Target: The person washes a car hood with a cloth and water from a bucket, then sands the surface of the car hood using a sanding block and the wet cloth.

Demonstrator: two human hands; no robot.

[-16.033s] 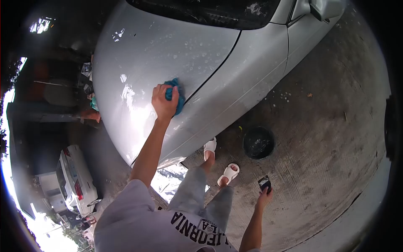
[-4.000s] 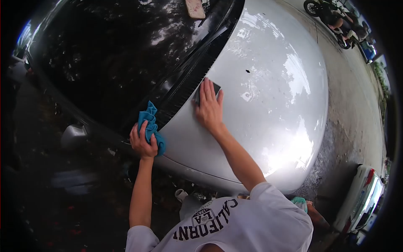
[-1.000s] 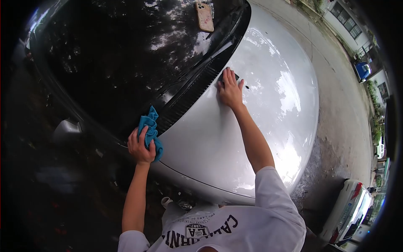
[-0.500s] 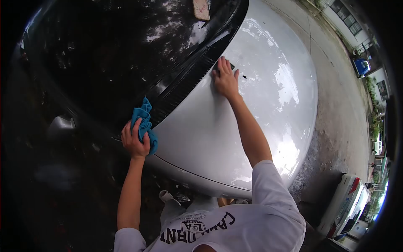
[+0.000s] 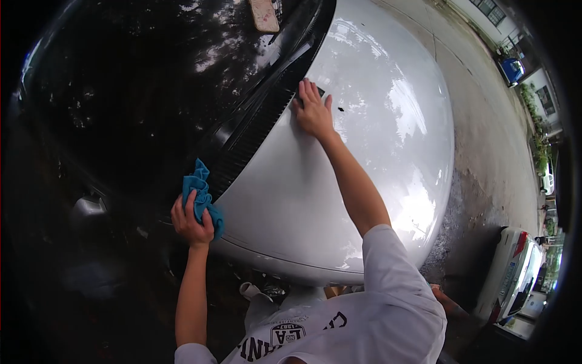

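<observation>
My left hand (image 5: 193,219) is closed around a crumpled blue cloth (image 5: 197,185), at the rear corner of a car's silver hood (image 5: 273,176). Further up, my right hand (image 5: 313,114) rests on the hood along its edge by the windshield. Beneath its fingers is a dark flat pad (image 5: 322,93), mostly covered, with only a corner showing beside the thumb. Just to the right of that hand, a small black spot (image 5: 341,109) sits on the hood.
The black ribbed cowl (image 5: 254,136) and dark windshield (image 5: 139,79) lie to the left. On the glass is a patterned phone case or phone (image 5: 264,15). A side mirror (image 5: 90,206) sticks out at left. A white car (image 5: 508,276) is parked at the lower right, beside the pavement.
The whole view has shifted slightly left, with the hood's near edge lower. Both hands keep nearly the same places on the car, and the left still grips the cloth.
</observation>
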